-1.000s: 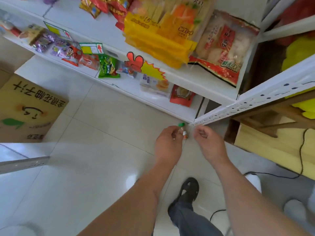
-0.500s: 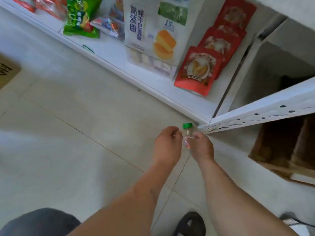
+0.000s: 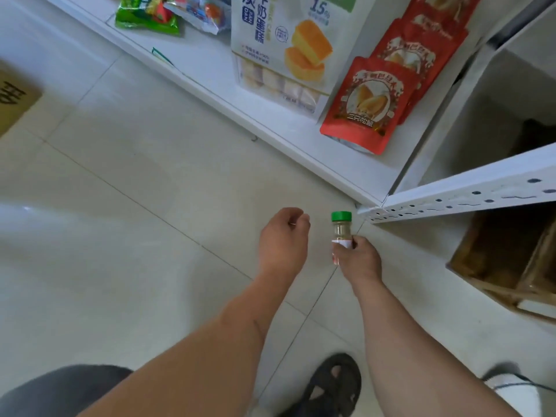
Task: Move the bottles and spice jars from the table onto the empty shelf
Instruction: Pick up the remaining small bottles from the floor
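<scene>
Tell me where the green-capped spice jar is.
The spice jar is upright in the right hand, right of the left hand, near the white shelf's corner.

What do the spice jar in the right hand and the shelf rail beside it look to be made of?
Spice jar: clear body, glass or clear plastic, I cannot tell which; the pale contents show through. Its green cap looks like ribbed matte plastic, and a white paper label sits under the right hand. Shelf rail: seemingly white painted metal, judging by its punched holes.
</scene>
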